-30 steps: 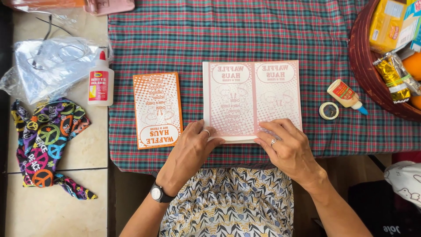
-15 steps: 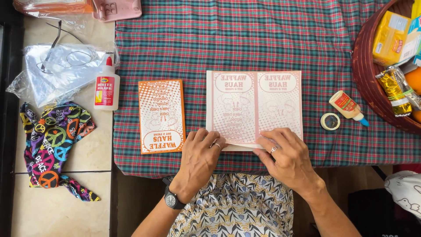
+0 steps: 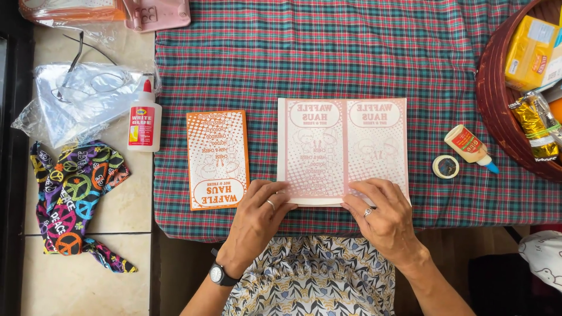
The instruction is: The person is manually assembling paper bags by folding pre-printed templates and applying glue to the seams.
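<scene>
While I watch from the head view, the biggest thing I see is the plaid cloth point(image 3: 351, 52) covering the worktop, red and green checks running from the far edge to the near one. At the far right a round brown basket point(image 3: 497, 111) sits on it, holding a yellow box point(image 3: 527, 52) and a gold foil packet point(image 3: 530, 126).

Left of the cloth, on bare tile, lie a crumpled clear plastic bag point(image 3: 82, 99) and, nearer, a dark fabric piece point(image 3: 73, 199) printed with bright round signs.

At the middle of the cloth lies the pale pink printed sheet point(image 3: 342, 149), flat, with two panels side by side. My left hand point(image 3: 257, 219) rests on its near left corner, fingers spread and pressing down on the paper. My right hand point(image 3: 383, 216) lies on the near right part, fingers likewise flat on the sheet; I see nothing pinched in either hand. Each hand has a ring, and the left wrist wears a watch point(image 3: 219, 274).

Just left of the sheet, apart from it, lies an orange printed card point(image 3: 216, 158). A white glue bottle point(image 3: 144, 120) with a red cap stands upright at the cloth's left edge. Right of the sheet, a small glue bottle point(image 3: 468, 146) lies on its side, and a small tape ring point(image 3: 446, 167) lies just beside it.
</scene>
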